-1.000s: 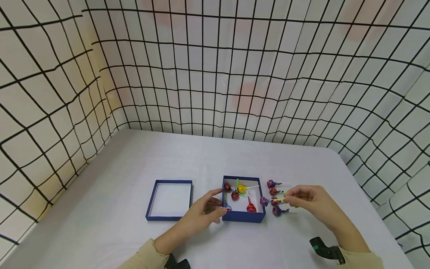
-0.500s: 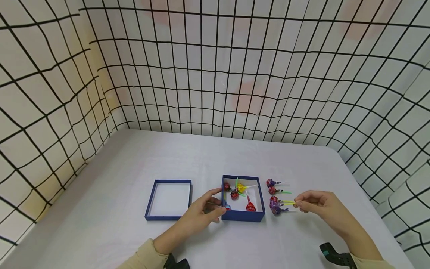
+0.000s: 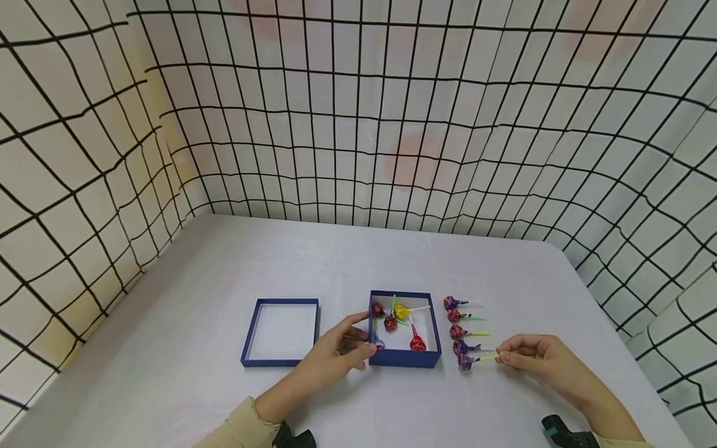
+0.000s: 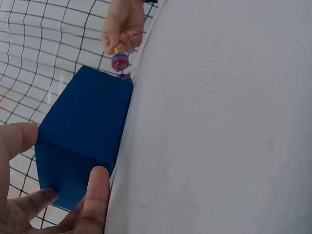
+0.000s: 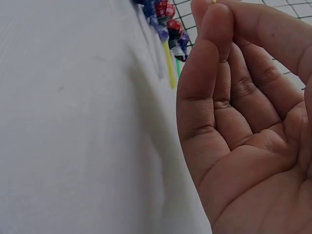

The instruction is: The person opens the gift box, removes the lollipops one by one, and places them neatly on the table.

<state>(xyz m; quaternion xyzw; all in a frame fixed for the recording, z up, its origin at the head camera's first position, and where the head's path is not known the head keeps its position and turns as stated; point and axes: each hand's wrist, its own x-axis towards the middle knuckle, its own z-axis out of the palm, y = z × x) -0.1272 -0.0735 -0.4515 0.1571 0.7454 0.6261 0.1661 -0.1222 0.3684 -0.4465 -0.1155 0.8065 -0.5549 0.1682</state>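
Note:
My right hand [image 3: 538,358] pinches the yellow stick of a purple-wrapped lollipop [image 3: 465,361] between thumb and fingertips. This lollipop lies at the near end of a row, close beside another purple lollipop [image 3: 459,347] with a white stick. Farther back in the row are a red one [image 3: 456,332] and others. In the left wrist view, the fingertips and thumb of my left hand [image 4: 95,204] touch the side of a blue box [image 4: 87,112]. Inside the box, in the head view, several lollipops lie loosely, among them a yellow one [image 3: 401,312] and a red one [image 3: 417,343].
A shallow blue-rimmed lid [image 3: 280,363] lies with its white inside up, left of the box. Everything stands on a white-covered table [image 3: 347,261]. Black grid netting [image 3: 358,124] over pale cloth surrounds the table at the back and sides.
My right hand has brought the purple lollipop from beside the box's right edge, over the row, to the row's near end. The left hand stays at the box.

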